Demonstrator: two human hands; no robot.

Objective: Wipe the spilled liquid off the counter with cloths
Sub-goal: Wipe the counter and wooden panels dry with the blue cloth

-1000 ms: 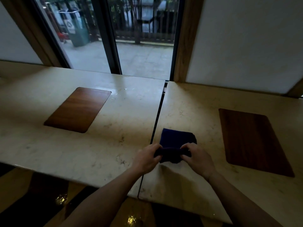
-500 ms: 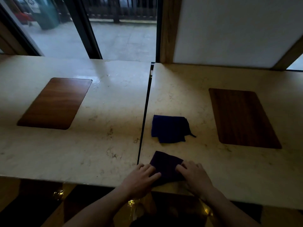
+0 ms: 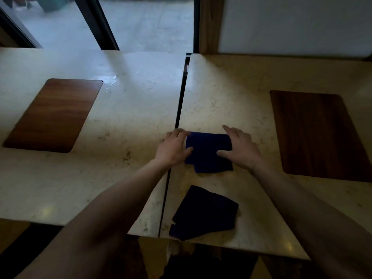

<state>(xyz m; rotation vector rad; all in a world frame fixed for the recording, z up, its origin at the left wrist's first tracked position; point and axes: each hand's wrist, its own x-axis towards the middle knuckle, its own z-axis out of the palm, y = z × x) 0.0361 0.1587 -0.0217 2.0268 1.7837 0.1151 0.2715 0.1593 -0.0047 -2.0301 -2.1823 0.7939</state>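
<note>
A folded blue cloth (image 3: 208, 152) lies on the right marble counter slab (image 3: 231, 101), just right of the dark seam. My left hand (image 3: 174, 150) grips its left edge, thumb on top and fingers curled at the far corner. My right hand (image 3: 239, 149) holds its right edge, thumb pressed on the cloth and fingers spread. A second, darker cloth (image 3: 205, 213) lies loose by the counter's front edge, touched by neither hand. Small glints of spilled liquid (image 3: 112, 82) sit on the left slab beside a wooden inlay's far corner.
A wooden inlay (image 3: 54, 115) is set into the left slab and a darker one (image 3: 318, 135) into the right slab. A narrow dark gap (image 3: 180, 109) separates the slabs. Beyond the counter are a glass door and a white wall.
Both hands let go of the dark cloth at the front edge and moved forward onto the blue cloth. The view tilted further down.
</note>
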